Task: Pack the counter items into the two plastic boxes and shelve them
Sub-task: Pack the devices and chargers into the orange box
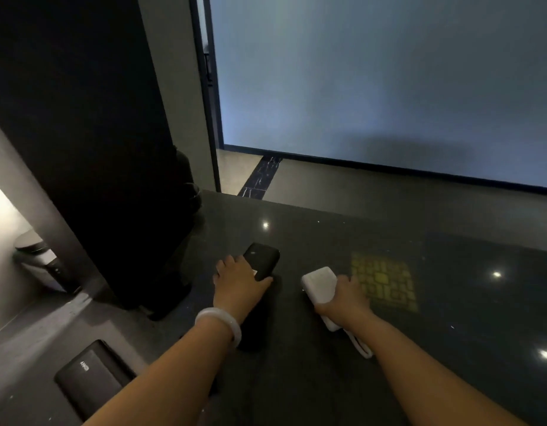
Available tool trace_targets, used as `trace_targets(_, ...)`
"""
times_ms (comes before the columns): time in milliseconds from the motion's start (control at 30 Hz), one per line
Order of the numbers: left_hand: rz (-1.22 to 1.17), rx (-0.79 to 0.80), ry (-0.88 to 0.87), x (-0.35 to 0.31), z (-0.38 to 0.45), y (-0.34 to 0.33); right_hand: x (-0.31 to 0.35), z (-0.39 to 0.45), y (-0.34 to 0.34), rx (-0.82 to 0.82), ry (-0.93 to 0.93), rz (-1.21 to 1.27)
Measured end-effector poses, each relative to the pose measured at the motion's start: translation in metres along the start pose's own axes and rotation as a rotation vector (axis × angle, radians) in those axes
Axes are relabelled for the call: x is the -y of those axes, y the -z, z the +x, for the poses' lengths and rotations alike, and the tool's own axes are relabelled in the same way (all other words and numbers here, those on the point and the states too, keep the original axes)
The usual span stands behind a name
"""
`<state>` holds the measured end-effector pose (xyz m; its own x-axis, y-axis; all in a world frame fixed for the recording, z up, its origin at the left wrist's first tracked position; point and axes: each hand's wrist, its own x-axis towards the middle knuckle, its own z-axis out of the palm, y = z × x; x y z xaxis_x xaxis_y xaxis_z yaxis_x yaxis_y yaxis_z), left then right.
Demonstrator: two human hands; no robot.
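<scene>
Nearest, lower left: a flat black power bank (pixel 90 378) with white lettering lies on the dark counter (pixel 296 379), partly hidden under the left forearm.
Left wrist: a pale bangle (pixel 219 325) rings it.
Left hand: the left hand (pixel 236 285) lies palm down over the near end of a black power bank (pixel 263 259), thumb curled round its right edge and fingers over its left side; the device rests on the counter, angled away and to the right.
Right hand: the right hand (pixel 346 298) grips a white power bank (pixel 319 284) from its right side, fingers wrapped round the body; whether the device touches the counter cannot be told.
Cord: a white strap or cable (pixel 359 344) trails from the white device toward the camera beside the right wrist.
Counter surface: glossy, with ceiling lights showing as bright dots and a yellowish grid-patterned patch (pixel 384 282) just right of the right hand.
Left of counter: a wide black panel (pixel 81 133) stands upright, with a dark lidded bin (pixel 38 256) beyond it at the far left.
Farthest: a pale floor with a dark marble strip (pixel 259 176) meets a blue-grey wall (pixel 389 72).
</scene>
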<state>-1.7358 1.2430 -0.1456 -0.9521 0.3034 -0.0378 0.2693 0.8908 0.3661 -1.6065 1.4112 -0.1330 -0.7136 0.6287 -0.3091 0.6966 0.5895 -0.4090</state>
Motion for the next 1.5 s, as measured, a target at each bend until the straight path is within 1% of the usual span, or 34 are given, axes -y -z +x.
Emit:
trace_targets(67,-0.031,0.011,-0.074,-0.018,-0.023,0.003,-0.025,-0.027,0.013,-0.029,-0.018,0.016)
trace_targets(233,-0.141,0.025,-0.29,-0.075,-0.089,-0.004,-0.09,-0.092,0.046,-0.175,-0.098,0.063)
trace_targets(367,-0.19,0.083,-0.452,-0.123,-0.149,-0.017,-0.144,-0.144,0.071,-0.267,-0.18,0.071)
trace_targets(600,-0.22,0.183,-0.678,-0.204,-0.255,-0.035,-0.248,-0.248,0.114,-0.45,-0.305,0.132)
trace_targets(800,-0.274,0.241,-0.846,-0.288,-0.383,-0.052,-0.36,-0.373,0.148,-0.565,-0.467,0.149)
trace_targets(967,-0.333,0.332,-1.035,-0.344,-0.504,-0.072,-0.447,-0.489,0.167,-0.648,-0.586,0.15)
trace_targets(1067,-0.345,0.36,-1.165,-0.367,-0.571,-0.085,-0.49,-0.553,0.169,-0.692,-0.664,0.12)
trace_targets(1233,-0.388,0.401,-1.312,-0.386,-0.658,-0.097,-0.543,-0.637,0.158,-0.692,-0.767,0.167)
trace_targets(1400,-0.382,0.48,-1.403,-0.396,-0.703,-0.099,-0.568,-0.684,0.138,-0.759,-0.855,0.262)
trace_targets(1500,-0.347,0.524,-1.431,-0.401,-0.718,-0.101,-0.577,-0.698,0.129,-0.749,-0.909,0.254)
